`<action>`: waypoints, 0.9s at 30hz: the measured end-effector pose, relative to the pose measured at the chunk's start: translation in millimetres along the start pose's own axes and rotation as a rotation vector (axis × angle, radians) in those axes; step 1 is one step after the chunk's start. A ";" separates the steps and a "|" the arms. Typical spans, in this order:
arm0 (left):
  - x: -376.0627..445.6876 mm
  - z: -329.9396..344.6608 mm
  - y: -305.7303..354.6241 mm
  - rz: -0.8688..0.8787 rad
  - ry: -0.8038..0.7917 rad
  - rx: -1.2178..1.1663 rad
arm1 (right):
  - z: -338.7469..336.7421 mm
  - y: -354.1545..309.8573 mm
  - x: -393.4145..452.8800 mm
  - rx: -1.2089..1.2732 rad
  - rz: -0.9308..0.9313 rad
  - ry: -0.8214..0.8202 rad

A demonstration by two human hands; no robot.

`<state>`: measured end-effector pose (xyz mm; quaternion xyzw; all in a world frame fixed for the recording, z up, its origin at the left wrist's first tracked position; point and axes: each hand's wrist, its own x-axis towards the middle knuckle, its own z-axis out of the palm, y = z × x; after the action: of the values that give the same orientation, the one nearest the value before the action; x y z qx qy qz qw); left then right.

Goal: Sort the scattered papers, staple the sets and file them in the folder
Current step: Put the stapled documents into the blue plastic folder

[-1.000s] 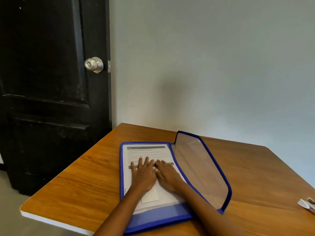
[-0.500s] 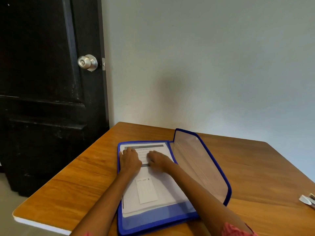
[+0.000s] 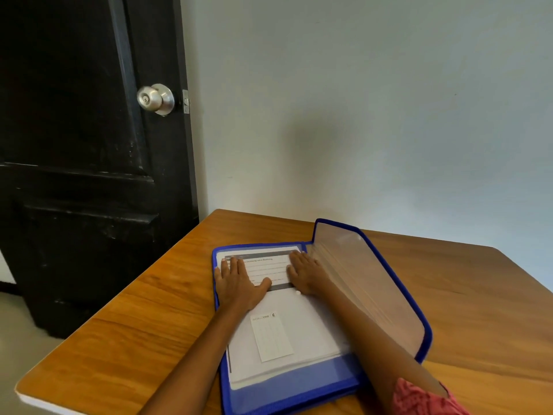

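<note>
Plainly, writing: a small white slip (image 3: 271,336) on the papers (image 3: 287,322) reads "WORK ONE"; the top sheet's heading is too blurred to read.
Papers: a white stack lying flat inside the folder (image 3: 314,387), top sheet printed with grey bars and ruled lines.
Folder: blue-edged and clear, open on the table (image 3: 134,324), its flap (image 3: 362,283) standing tilted up to the right of the papers.
Left hand (image 3: 238,284): flat, fingers straight, pressing the folder's far left part of the papers.
Right hand (image 3: 306,275): flat, fingers straight, pressing the papers beside the flap.
Room: bare wood left and right of the folder; a black door (image 3: 74,145) with a metal knob (image 3: 156,99) stands beyond the table's left edge.
</note>
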<state>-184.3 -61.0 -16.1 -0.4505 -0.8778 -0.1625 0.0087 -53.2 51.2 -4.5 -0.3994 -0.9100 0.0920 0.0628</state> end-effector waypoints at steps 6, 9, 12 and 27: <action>-1.9 -0.8 3.7 -0.030 0.021 -0.001 | 4.7 0.0 -34.3 -0.101 0.049 0.120; -5.1 -5.7 4.5 -0.012 0.037 -0.043 | 2.9 -6.9 -83.8 -0.020 0.031 0.043; -17.2 -12.8 9.3 -0.016 0.046 0.024 | 0.2 -9.2 -124.1 -0.002 0.000 -0.039; -129.4 -18.3 33.5 0.168 -0.139 -0.007 | -58.6 -8.4 -152.5 -0.306 0.077 0.533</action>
<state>-83.2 -150.3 -10.3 -0.5328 -0.8348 -0.1326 -0.0399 54.4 -60.1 48.2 -0.4486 -0.8488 -0.1520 0.2348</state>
